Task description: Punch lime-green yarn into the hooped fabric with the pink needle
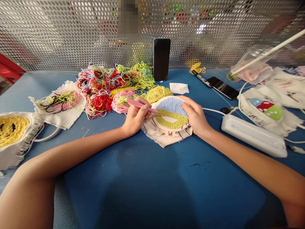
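Observation:
My left hand [135, 118] is closed around a pink punch needle [141, 105], held like a pen. Its metal tip meets the yellow-green loops near the left of a round embroidery hoop [170, 130]. My right hand [197, 115] grips the hoop's right edge, thumb on top and fingers underneath. Inside the hoop, light blue yarn loops [172, 105] fill the upper part and yellow-green loops [175, 123] the lower, around a bare pale patch. Cream cloth [160, 140] with a frayed edge hangs out below the hoop. Just behind lies a yellow-green yarn ball [159, 93].
Tangled coloured yarn [102, 79] heaps at the back, beside an upright phone [162, 59] and crumpled white paper [179, 88]. Stitched cloth pieces [14, 128] lie left. At right are a marker [201, 78], a flat phone [223, 88], a white power strip [254, 135] and cables.

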Available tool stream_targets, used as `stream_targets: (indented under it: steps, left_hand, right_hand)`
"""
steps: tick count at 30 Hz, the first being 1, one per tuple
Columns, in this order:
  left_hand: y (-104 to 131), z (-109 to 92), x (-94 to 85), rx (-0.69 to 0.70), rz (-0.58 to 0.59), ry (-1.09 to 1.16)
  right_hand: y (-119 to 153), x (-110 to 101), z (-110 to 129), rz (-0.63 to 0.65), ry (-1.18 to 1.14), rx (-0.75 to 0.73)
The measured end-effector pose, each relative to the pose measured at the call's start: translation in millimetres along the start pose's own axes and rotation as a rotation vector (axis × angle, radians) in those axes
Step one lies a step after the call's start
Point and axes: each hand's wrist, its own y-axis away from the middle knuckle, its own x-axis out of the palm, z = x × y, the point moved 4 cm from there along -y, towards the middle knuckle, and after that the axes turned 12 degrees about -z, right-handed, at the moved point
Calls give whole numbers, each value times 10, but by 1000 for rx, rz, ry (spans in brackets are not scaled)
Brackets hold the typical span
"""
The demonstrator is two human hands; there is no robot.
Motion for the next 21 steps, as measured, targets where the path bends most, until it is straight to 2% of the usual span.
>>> stream_targets:
  steps: [14,21]
  left_hand:
    - [6,15,-18,65,4,15]
    - [17,-22,36,50,58,-69]
  right_hand:
    - [-3,-1,29,-24,30,-7]
    - [-10,1,-7,-25,33,-11]
